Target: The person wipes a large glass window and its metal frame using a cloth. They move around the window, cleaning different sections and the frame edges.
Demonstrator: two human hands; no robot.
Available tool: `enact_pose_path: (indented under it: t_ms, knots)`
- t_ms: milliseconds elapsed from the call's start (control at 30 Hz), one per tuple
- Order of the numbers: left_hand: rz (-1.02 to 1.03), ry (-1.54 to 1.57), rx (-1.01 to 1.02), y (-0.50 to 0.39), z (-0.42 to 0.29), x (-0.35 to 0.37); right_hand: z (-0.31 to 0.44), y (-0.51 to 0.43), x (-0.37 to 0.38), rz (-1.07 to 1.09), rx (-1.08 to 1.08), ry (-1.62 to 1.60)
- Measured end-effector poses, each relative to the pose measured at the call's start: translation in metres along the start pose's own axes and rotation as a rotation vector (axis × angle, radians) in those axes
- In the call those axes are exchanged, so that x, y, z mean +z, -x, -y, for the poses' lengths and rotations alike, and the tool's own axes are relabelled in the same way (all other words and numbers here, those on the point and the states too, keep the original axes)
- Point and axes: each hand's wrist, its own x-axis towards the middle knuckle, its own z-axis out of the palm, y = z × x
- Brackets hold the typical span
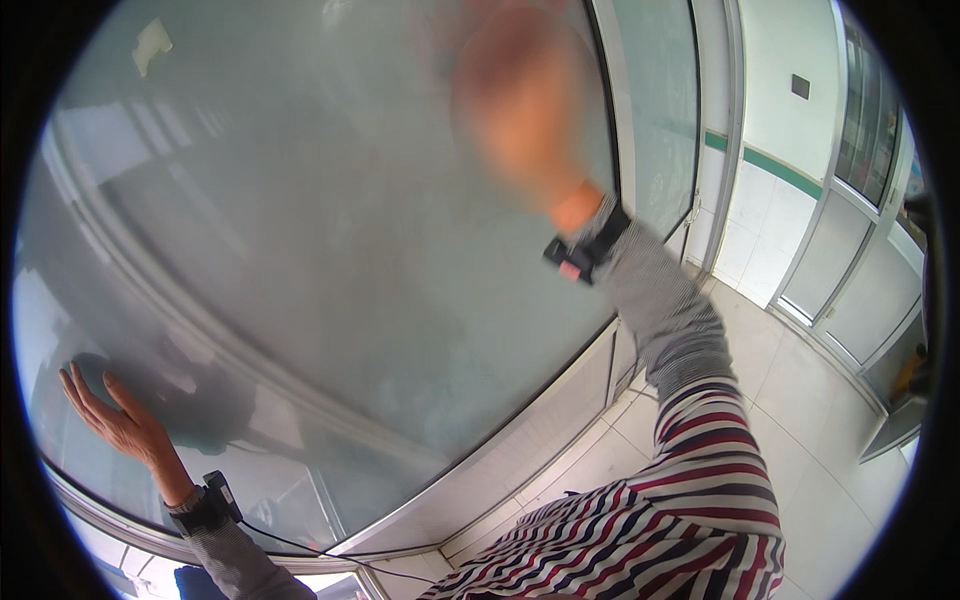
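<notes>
A large frosted or misted glass pane (337, 247) in a metal frame fills most of the view before me. My right hand (529, 112) is blurred by motion at the upper right of the pane. A reddish-brown blur shows around its fingers; whether that is a cloth or a reflection I cannot tell. At the lower left, my left hand (124, 427) is raised with its fingers apart and nothing in it. It is at the pane, though contact with the glass is not certain. Both wrists carry black strapped devices.
A pale torn patch (152, 46) sticks to the glass at upper left. The pane's metal bottom rail (480, 465) runs diagonally above the tiled floor (795, 420). On the right stand a white wall with a green stripe (780, 171) and a metal-framed door (832, 247). A black cable (322, 553) trails from my left wrist.
</notes>
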Motion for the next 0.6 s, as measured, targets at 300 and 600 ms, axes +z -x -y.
enact_pose_path:
  t_ms: [300,600]
  knots:
    - [-0.023,0.007,0.014,0.000,-0.001,0.002,0.243,0.172,0.113,0.158,-0.641,-0.260]
    - [0.014,-0.028,-0.016,0.003,-0.004,0.003,0.057,0.108,0.036,0.005,-0.221,0.012]
